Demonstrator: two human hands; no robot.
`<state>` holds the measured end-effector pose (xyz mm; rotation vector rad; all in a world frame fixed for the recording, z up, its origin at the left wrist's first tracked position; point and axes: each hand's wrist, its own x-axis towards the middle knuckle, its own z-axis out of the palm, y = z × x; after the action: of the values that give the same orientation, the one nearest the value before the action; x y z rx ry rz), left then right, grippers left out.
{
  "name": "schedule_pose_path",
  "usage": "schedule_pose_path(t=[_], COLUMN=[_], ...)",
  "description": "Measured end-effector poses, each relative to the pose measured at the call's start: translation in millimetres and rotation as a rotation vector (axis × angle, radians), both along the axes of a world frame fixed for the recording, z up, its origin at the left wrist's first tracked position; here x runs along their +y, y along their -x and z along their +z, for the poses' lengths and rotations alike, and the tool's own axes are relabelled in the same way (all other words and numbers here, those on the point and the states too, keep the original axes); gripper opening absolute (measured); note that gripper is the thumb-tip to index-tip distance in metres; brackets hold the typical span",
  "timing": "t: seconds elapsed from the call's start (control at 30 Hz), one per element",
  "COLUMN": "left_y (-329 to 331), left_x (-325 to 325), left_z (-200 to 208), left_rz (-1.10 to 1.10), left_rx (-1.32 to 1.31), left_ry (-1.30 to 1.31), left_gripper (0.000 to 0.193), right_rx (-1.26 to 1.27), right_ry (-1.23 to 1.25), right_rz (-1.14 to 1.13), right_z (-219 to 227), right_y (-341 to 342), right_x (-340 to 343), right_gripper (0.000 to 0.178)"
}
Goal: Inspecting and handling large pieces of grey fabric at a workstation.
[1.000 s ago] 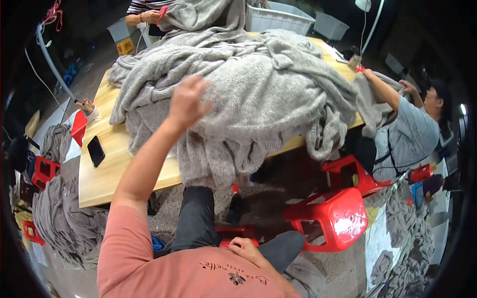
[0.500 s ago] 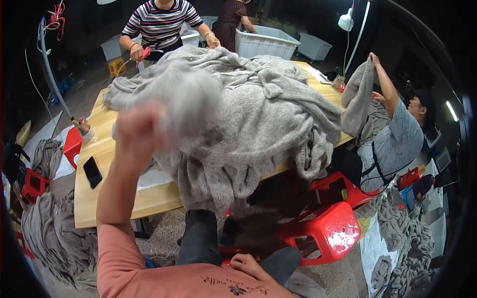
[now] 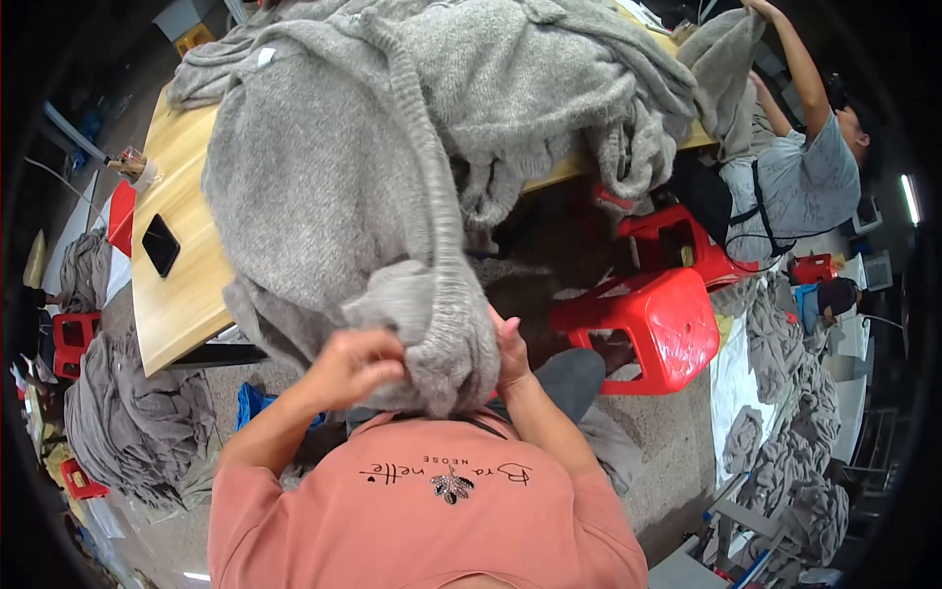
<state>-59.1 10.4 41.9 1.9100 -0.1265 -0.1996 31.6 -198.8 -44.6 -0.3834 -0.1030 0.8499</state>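
Observation:
A fuzzy grey knitted garment (image 3: 314,177) with a long ribbed band hangs from the table over its near edge, down to my lap. A small white label shows near its far end. At its bunched near end, my right hand (image 3: 512,355) holds the side of the cloth, thumb up, with its other fingers mostly hidden behind the knit. My left hand (image 3: 355,368) is on the opposite side, its bent fingers closed at the bunched cloth. Beyond lies a heap of similar grey knitwear (image 3: 530,79).
A black phone (image 3: 161,246) and a cup of tools (image 3: 132,169) are on the wooden table (image 3: 182,304). Red stools (image 3: 653,329) stand to the right, near a seated person (image 3: 795,177) lifting grey cloth. Grey piles (image 3: 137,422) lie on the floor both sides.
My left hand has come down from above the table to my lap, and the garment now drapes toward me. My right hand has risen from my lap to the cloth. The view has tipped downward.

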Motion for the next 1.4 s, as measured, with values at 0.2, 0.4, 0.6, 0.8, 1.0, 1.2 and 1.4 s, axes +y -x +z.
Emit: schedule_pose_path(t=[0.2, 0.4, 0.6, 0.8, 1.0, 1.2, 1.4], left_y=[-34, -99, -48, -23, -25, -25, -33], left_x=[-6, -17, -70, -101, -108, -128, -114], left_z=[-23, 6, 18, 30, 54, 66, 76], left_rz=[0.436, 0.484, -0.116, -0.818, -0.921, -1.105, -1.114], left_rx=[-0.468, -0.002, -0.285, -0.084, -0.104, -0.104, -0.159], left_ry=[-0.406, 0.623, 0.067, -0.061, 0.339, 0.453, 0.443], left_gripper=[0.067, 0.050, 0.018, 0.012, 0.019, 0.030, 0.027], right_rx=[-0.556, -1.184, -1.481, -2.132, -1.714, -1.288, -1.355], right_ry=[0.381, 0.674, 0.749, 1.074, 0.831, 0.794, 0.644], right_rz=[0.174, 0.414, -0.549, -0.404, -0.095, -0.145, -0.072], right_z=[33, 42, 107, 112, 51, 12, 8], right_y=[13, 41, 40, 4, 6, 11, -14], right_x=[1, 12, -30, -49, -31, -12, -32], right_gripper=[0.073, 0.006, 0.012, 0.027, 0.026, 0.030, 0.015])
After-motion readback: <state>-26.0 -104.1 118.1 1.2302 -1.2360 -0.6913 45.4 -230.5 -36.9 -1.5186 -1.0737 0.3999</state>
